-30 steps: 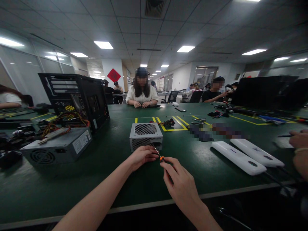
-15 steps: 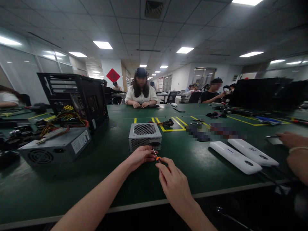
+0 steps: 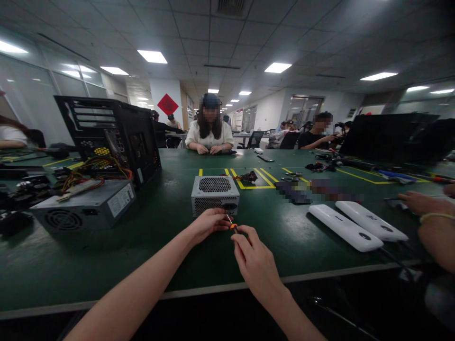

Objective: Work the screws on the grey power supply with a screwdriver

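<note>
A grey power supply unit point(image 3: 215, 195) stands on the green table in front of me, its perforated top up and a black socket on the side nearest me. My right hand point(image 3: 255, 258) grips a screwdriver point(image 3: 233, 227) with an orange and black handle, its thin shaft slanting up and left toward the unit's lower edge. Close to the shaft, my left hand point(image 3: 209, 223) is at the unit's near side, fingers drawn together around the screwdriver's tip. Whatever those fingertips pinch is too small or hidden to make out.
To the left, a second power supply point(image 3: 85, 206) with coloured cables sits before a black computer case point(image 3: 113, 137). White oblong devices point(image 3: 344, 227) lie right, near another person's hand point(image 3: 423, 203). Behind the unit is a small bundle of wires point(image 3: 249, 176). Someone sits opposite point(image 3: 209, 135).
My view has tilted slightly, so the table appears a little higher. Both hands keep nearly the same pose at the power supply, the screwdriver still in my right hand.
</note>
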Demonstrator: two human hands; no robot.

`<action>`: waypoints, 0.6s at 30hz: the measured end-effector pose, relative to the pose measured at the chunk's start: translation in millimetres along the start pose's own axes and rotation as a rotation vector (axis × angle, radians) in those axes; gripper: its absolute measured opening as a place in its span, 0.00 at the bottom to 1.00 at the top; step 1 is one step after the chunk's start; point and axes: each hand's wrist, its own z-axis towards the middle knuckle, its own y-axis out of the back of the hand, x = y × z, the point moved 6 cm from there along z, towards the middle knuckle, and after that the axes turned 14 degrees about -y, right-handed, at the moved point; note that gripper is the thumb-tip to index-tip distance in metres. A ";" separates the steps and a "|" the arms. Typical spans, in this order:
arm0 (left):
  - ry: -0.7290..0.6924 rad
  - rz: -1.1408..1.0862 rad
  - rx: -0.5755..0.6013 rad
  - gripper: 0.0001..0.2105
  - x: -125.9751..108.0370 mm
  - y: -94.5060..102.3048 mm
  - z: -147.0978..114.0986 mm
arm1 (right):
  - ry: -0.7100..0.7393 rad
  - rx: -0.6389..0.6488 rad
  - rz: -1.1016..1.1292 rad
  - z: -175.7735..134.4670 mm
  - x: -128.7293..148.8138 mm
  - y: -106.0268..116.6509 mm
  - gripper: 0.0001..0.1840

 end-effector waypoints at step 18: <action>-0.036 0.044 -0.003 0.05 -0.6 -0.7 -0.4 | -0.033 0.013 -0.005 -1.3 9.7 2.4 0.11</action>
